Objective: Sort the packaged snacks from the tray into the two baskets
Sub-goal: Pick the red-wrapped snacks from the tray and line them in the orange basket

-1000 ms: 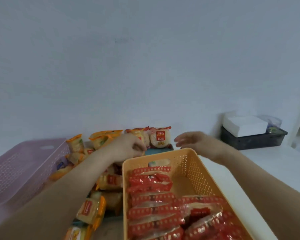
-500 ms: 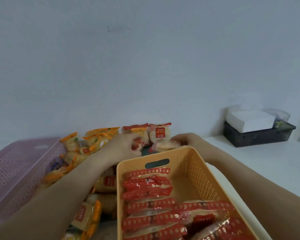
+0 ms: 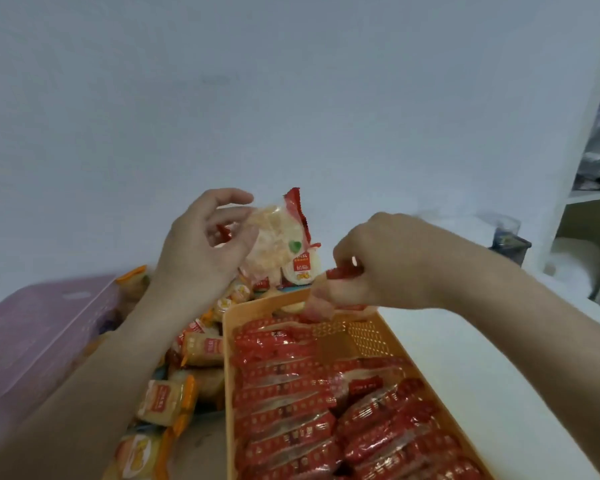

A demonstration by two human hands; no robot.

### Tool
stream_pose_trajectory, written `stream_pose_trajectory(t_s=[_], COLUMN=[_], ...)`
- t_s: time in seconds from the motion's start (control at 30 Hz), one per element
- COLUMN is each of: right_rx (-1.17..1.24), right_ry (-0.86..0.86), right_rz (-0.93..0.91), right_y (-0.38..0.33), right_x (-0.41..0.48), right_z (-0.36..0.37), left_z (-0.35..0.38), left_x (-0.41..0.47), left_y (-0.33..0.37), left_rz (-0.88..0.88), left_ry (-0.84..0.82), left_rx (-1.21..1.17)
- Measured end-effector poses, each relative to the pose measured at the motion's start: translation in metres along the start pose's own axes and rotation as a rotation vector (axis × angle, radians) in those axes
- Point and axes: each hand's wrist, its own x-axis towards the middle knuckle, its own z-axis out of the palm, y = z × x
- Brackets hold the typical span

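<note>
My orange basket (image 3: pixel 388 336) is already packed with rows of glossy red-wrapped snacks (image 3: pixel 284 393), while the pink basket (image 3: pixel 31 327) looks barely filled and a heap of crinkly orange-edged packets (image 3: pixel 163 400) waits between them. My left hand (image 3: pixel 201 247) fingers hold a clear red-trimmed rice-cracker pack (image 3: pixel 277 237) aloft; my right hand (image 3: pixel 385 265) pinches another red packet (image 3: pixel 343 273) over the orange basket's far rim.

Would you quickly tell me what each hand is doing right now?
Left hand: holding a red-edged snack packet up, fingers loose.
Right hand: closed on a red packet over the orange basket.
</note>
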Motion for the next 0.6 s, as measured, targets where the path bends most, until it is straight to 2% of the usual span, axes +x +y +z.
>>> stream_pose_trajectory(t_s=[0.1,0.2,0.3,0.33,0.43,0.47,0.6], right_rx=[-0.171,-0.143,-0.091,-0.052,-0.017,0.033,0.347], right_ry=[-0.069,-0.144,-0.175,-0.138,0.173,0.215,-0.018], right_rz=[-0.088,-0.114,-0.091,-0.052,0.069,0.083,-0.004], right_y=[-0.008,0.002,0.0,0.001,0.013,0.017,0.014], right_x=[-0.003,-0.001,-0.003,-0.005,-0.008,-0.008,-0.003], right_z=[0.009,0.012,0.016,0.014,0.004,0.001,0.011], left_z=[0.009,0.022,0.024,0.025,0.025,0.026,0.041], left_x=[-0.017,-0.019,-0.02,-0.021,-0.02,-0.019,-0.017], left_y=[0.027,0.031,0.027,0.025,0.023,0.024,0.029], left_rz=[0.167,0.251,0.137,0.096,0.057,0.066,0.072], left_ry=[-0.153,-0.273,-0.298,-0.327,-0.38,-0.371,-0.239], left_rx=[0.22,0.397,0.411,0.411,0.383,0.36,0.235])
